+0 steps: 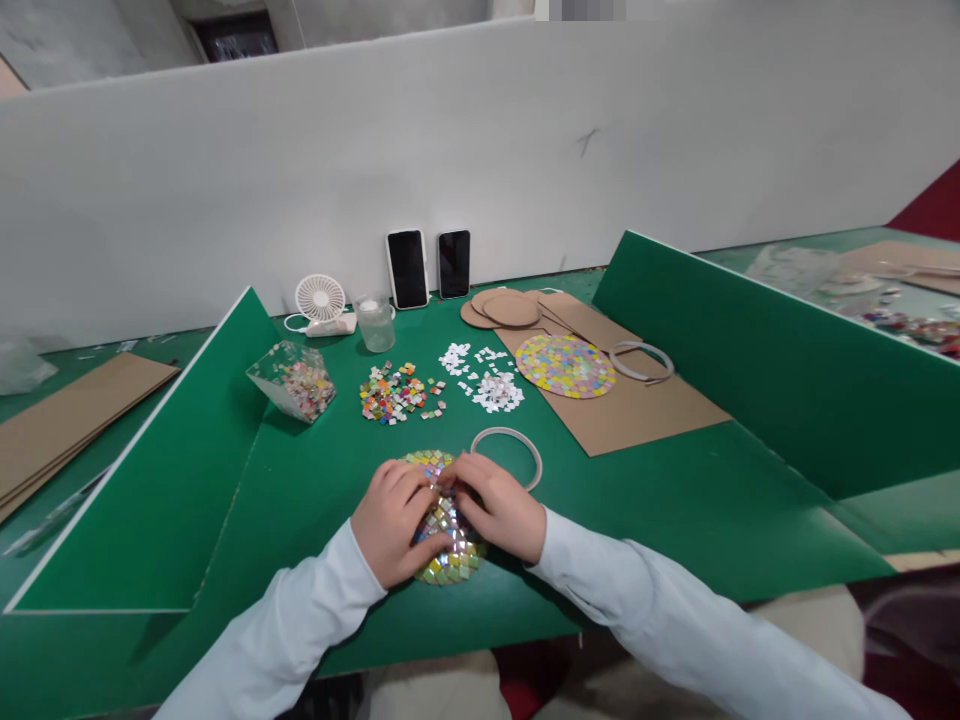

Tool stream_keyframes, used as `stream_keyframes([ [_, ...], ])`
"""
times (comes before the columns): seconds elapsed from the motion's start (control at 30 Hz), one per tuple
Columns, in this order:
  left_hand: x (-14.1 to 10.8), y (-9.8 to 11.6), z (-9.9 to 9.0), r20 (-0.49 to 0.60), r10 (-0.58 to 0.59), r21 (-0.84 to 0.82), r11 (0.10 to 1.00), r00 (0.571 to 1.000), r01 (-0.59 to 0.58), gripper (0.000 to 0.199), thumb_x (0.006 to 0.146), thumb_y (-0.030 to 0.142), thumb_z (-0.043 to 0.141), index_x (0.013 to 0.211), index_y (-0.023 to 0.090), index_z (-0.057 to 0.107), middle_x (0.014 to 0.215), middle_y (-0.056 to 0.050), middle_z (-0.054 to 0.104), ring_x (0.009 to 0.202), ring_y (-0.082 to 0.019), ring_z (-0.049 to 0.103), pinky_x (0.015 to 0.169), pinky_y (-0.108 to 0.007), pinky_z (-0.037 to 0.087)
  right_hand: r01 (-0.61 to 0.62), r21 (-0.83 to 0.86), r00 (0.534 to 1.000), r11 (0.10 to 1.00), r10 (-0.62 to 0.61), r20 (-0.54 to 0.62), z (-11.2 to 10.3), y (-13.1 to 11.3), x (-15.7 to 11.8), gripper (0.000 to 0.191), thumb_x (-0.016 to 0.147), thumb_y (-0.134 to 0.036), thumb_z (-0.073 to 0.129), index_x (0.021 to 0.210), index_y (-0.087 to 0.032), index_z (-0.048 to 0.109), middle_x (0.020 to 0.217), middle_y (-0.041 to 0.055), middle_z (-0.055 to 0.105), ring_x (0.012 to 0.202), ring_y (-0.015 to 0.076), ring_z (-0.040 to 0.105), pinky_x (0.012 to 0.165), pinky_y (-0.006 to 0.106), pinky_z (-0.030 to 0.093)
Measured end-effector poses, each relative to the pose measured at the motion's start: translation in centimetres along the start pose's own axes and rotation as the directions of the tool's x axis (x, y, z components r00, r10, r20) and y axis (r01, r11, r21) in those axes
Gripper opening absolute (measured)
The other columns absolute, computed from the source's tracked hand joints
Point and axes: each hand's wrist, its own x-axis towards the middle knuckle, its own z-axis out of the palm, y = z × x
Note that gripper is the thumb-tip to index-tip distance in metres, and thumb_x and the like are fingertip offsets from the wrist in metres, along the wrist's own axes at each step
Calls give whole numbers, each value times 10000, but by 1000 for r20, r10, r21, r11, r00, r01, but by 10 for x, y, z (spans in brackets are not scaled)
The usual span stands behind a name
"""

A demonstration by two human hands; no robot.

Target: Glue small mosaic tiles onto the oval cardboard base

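A round mosaic of shiny tiles [448, 530], yellow, green and iridescent, lies on the green table near its front edge. My left hand [396, 515] rests on its left side, thumb and fingers apart over the tiles. On the upper right part is my right hand [499, 503], its fingers bent down close to the left fingertips; whatever is under them is too small to make out. A pale ring [534, 455] lies just behind my right hand. Farther back are a pile of coloured tiles [391, 393] and scattered white tiles [497, 392].
Green boards stand at left [172, 480] and right [757, 370]. Behind are a clear tile container [300, 385], a cup [376, 325], a fan [320, 300] and two phones [408, 268]. Cardboard [622, 425] bears a finished-looking mosaic disc [565, 366] and another ring [641, 346].
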Motion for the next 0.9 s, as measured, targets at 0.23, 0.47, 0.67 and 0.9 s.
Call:
stream_keyframes([
  [0.23, 0, 0, 1, 19, 1, 4, 1000, 1000, -1, 335, 727, 432, 405, 789, 126, 527, 845, -103, 530, 829, -222, 443, 782, -404, 338, 4, 4, 1000, 1000, -4, -6, 0, 0, 0, 227, 642, -9, 352, 753, -163, 477, 708, 45, 513, 712, 158, 456, 669, 299, 388],
  [0.47, 0, 0, -1, 31, 21, 24, 999, 999, -21, 293, 740, 402, 394, 768, 150, 541, 830, -87, 547, 829, -215, 450, 786, -409, 330, 6, 4, 1000, 1000, -6, -1, 0, 0, 0, 227, 642, -10, 355, 750, -168, 477, 715, 41, 517, 718, 158, 457, 674, 300, 386],
  [0.67, 0, 0, 0, 13, 8, -6, 1000, 1000, -8, 304, 731, 411, 407, 783, 136, 525, 818, -91, 541, 798, -208, 454, 773, -397, 340, -9, -8, 1000, 1000, 9, 6, 0, 0, 1, 230, 638, -7, 356, 753, -163, 481, 714, 48, 521, 712, 161, 457, 672, 301, 389],
  [0.9, -1, 0, 3, 24, 9, -1, 1000, 1000, -9, 331, 721, 428, 421, 787, 117, 514, 819, -100, 538, 799, -215, 452, 770, -399, 339, -6, -10, 1000, 1000, 6, 11, -1, 0, 0, 228, 636, -6, 358, 759, -151, 485, 712, 55, 522, 713, 164, 458, 673, 302, 389],
])
